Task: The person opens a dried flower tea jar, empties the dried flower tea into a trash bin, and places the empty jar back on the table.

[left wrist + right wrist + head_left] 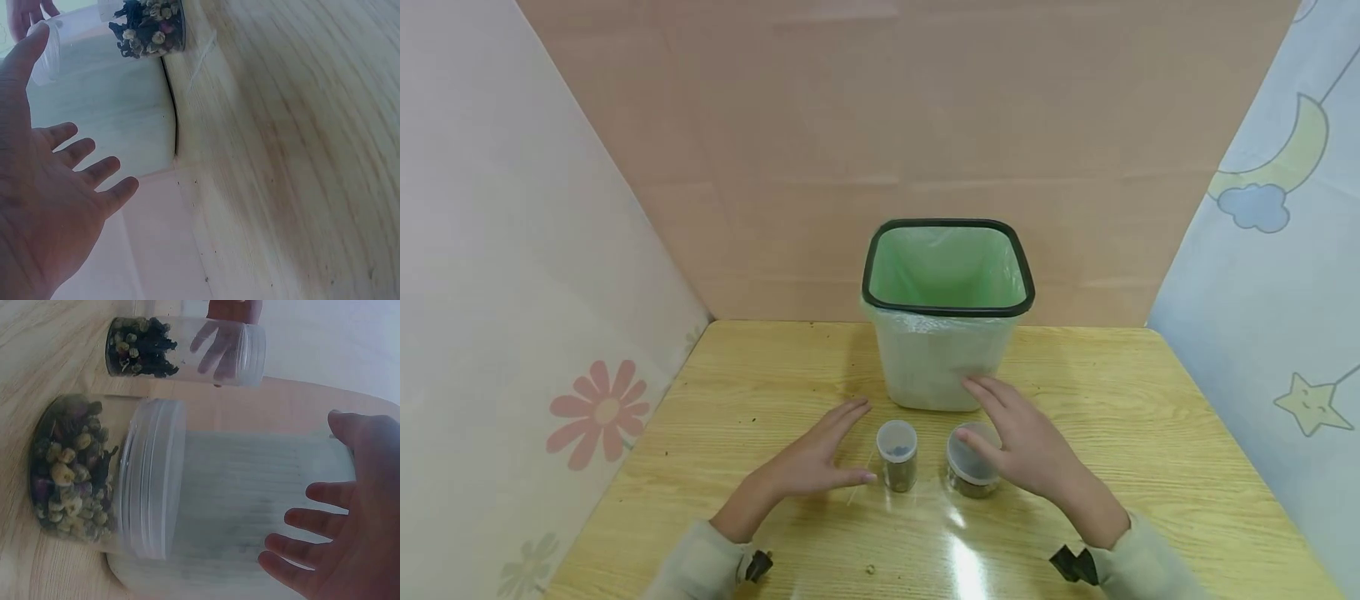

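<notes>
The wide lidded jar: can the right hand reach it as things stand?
Likely yes: the right hand is empty and close by, with nothing visible between it and the wide jar; the narrower jar stands apart, toward the left hand.

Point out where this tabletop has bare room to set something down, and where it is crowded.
Bare tabletop lies between the left hand and the flowered wall, and between the right hand and the star-printed wall. Crowded: the middle, where the narrow jar and wide jar stand between the hands, the bin just behind.
</notes>
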`<move>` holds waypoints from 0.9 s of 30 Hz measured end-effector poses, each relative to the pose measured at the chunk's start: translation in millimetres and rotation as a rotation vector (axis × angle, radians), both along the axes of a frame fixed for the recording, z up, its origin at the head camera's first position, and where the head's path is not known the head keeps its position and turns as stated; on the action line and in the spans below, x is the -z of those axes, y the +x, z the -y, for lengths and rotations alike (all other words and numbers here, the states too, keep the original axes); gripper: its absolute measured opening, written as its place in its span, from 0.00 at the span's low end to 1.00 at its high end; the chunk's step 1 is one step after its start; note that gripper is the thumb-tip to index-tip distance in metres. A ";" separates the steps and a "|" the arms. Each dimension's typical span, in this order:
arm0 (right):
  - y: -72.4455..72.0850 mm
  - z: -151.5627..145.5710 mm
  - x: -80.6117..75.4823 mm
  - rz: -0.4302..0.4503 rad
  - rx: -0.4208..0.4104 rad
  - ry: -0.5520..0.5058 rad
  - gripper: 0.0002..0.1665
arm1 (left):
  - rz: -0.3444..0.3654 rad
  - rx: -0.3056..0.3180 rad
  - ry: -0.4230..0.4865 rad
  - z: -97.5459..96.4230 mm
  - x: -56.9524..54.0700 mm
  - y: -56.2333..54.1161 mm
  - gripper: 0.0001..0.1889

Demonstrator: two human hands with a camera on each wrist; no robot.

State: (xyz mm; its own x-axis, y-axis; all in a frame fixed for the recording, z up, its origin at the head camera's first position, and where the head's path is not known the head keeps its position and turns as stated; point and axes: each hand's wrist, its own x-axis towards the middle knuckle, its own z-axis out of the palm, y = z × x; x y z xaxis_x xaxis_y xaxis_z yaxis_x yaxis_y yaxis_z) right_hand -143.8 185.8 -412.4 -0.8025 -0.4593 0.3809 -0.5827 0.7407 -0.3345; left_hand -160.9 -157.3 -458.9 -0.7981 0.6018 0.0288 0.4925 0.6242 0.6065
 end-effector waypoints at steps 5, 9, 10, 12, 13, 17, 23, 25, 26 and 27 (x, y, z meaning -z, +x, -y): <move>0.2 9.4 1.2 0.019 -0.015 0.023 0.41 | 0.015 0.018 -0.007 -4.3 3.8 -0.9 0.55; -0.2 17.3 1.3 0.009 -0.040 0.027 0.42 | 0.027 0.028 -0.003 -7.9 5.5 -1.3 0.56; -0.2 19.3 0.9 0.003 -0.047 0.029 0.42 | 0.032 0.031 0.000 -8.8 5.6 -1.4 0.56; -0.6 22.6 1.2 -0.008 -0.062 0.029 0.42 | 0.035 0.036 0.002 -10.3 5.7 -1.6 0.56; -0.8 24.3 1.7 -0.016 -0.070 0.033 0.42 | 0.033 0.039 0.005 -10.9 6.0 -1.8 0.56; -1.9 30.9 1.9 -0.037 -0.092 0.042 0.41 | 0.023 0.043 0.003 -13.2 5.9 -1.9 0.55; -1.2 42.4 1.1 -0.040 -0.105 0.060 0.41 | 0.025 0.036 -0.007 -16.7 10.4 -2.0 0.55; -0.7 45.9 1.1 -0.040 -0.107 0.073 0.42 | 0.029 0.031 -0.006 -17.6 11.5 -2.1 0.55; -0.5 47.6 1.1 -0.043 -0.112 0.079 0.42 | 0.034 0.030 0.000 -18.1 11.7 -2.0 0.55; -0.3 49.2 1.3 -0.047 -0.117 0.085 0.42 | 0.038 0.029 0.002 -18.4 12.3 -2.1 0.55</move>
State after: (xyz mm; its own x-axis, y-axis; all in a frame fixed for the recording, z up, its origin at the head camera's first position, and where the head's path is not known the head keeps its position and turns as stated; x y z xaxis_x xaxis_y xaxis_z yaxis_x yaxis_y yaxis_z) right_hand -144.0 136.6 -413.7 -0.7239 -0.5809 0.3721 -0.6801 0.6912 -0.2441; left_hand -163.1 -138.9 -471.1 -0.7808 0.6248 0.0004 0.4873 0.6085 0.6264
